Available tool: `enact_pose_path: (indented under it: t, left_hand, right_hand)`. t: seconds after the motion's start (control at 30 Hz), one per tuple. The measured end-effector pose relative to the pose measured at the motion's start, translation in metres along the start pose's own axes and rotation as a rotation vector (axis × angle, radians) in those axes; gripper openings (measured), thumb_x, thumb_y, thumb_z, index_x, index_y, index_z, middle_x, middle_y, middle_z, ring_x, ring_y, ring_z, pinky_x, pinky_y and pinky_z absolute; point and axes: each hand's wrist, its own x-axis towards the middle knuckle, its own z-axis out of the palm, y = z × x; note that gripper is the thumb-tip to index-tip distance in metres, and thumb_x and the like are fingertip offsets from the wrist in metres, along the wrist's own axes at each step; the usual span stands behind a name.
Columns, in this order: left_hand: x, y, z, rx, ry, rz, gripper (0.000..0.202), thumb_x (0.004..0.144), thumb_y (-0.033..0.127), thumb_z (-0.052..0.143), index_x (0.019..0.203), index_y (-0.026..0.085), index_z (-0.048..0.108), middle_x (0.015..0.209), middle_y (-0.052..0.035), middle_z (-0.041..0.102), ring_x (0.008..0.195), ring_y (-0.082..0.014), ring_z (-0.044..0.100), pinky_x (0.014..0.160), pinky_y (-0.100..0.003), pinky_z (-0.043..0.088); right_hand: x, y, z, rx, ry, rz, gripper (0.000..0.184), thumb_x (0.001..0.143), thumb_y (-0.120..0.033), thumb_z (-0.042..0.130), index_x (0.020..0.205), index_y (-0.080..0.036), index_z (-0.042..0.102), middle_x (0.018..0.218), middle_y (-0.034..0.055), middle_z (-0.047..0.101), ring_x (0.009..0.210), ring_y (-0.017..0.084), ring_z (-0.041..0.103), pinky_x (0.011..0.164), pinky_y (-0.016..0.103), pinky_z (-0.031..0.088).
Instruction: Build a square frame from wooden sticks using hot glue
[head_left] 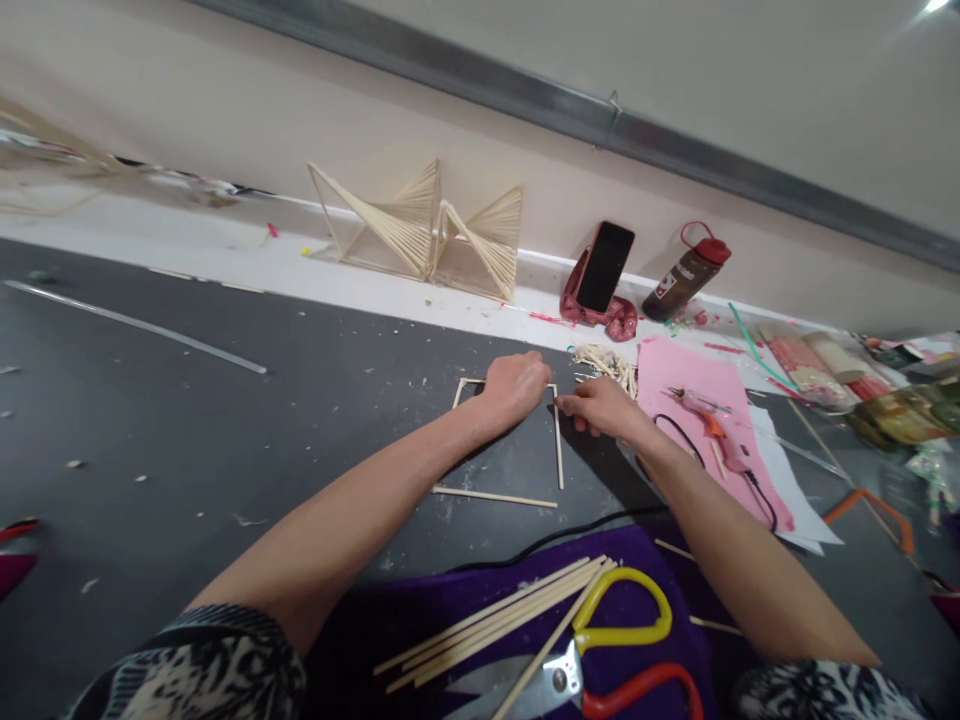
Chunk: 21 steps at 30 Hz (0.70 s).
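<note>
A square frame of thin wooden sticks [559, 450] lies flat on the dark grey floor. My left hand [514, 385] rests closed over the frame's far side, fingers curled down on the top stick. Pressed against the far right corner is my right hand [600, 408], its fingers pinched together on the stick there. Both forearms reach forward from the bottom of the view.
A bundle of sticks [495, 620] and yellow-and-red-handled scissors [615, 640] lie on purple cloth near me. A hot glue gun [705, 415] rests on pink paper at right. By the wall stand a stick model [427, 230], a phone [604, 265] and a bottle [686, 275].
</note>
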Motion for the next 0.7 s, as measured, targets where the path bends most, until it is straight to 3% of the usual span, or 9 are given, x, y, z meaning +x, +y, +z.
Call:
enact_pose_path:
  t: [0.1,0.2,0.3,0.53,0.7]
  left_hand:
    - [0.000,-0.001,0.000,0.005,-0.011,-0.004,0.027,0.087,0.022,0.043,0.091,0.018,0.070,0.095,-0.0089,0.065,0.084,-0.0216,0.063,0.066,-0.029,0.045]
    - [0.000,-0.001,0.001,0.018,-0.016,-0.009,0.028,0.088,0.023,0.042,0.092,0.019,0.069,0.096,-0.0086,0.064,0.085,-0.0214,0.063,0.065,-0.029,0.044]
    - [0.000,-0.002,0.001,0.033,-0.024,-0.010,0.029,0.088,0.025,0.041,0.091,0.020,0.069,0.095,-0.0075,0.064,0.085,-0.0207,0.062,0.064,-0.028,0.043]
    - [0.001,-0.005,0.004,0.069,-0.005,0.006,0.028,0.089,0.027,0.041,0.091,0.023,0.069,0.091,-0.0051,0.063,0.084,-0.0187,0.061,0.063,-0.026,0.041]
    - [0.000,-0.005,0.004,0.083,-0.001,0.007,0.029,0.090,0.028,0.040,0.091,0.022,0.068,0.092,-0.0046,0.063,0.085,-0.0180,0.061,0.065,-0.026,0.041]
  right_hand:
    - [0.000,0.010,-0.002,0.027,0.139,-0.064,0.031,0.084,-0.040,0.045,0.080,-0.015,0.064,0.061,0.0013,0.064,0.044,0.010,0.052,0.044,0.021,0.038]
    - [0.005,0.018,-0.002,0.014,0.280,-0.164,0.024,0.084,-0.031,0.047,0.096,-0.018,0.064,0.082,0.0031,0.067,0.071,0.014,0.060,0.064,0.025,0.045]
    - [0.010,0.021,0.003,-0.023,0.338,-0.256,0.025,0.082,-0.023,0.052,0.103,-0.022,0.065,0.096,0.0045,0.065,0.090,0.017,0.058,0.078,0.029,0.042]
    - [0.016,0.022,0.016,-0.260,0.351,-0.427,0.030,0.088,-0.022,0.043,0.109,-0.024,0.064,0.092,0.0049,0.060,0.086,0.017,0.056,0.069,0.026,0.040]
    - [0.017,0.021,0.018,-0.238,0.367,-0.464,0.026,0.090,-0.022,0.043,0.102,-0.023,0.067,0.086,0.0040,0.060,0.083,0.015,0.056,0.070,0.024,0.039]
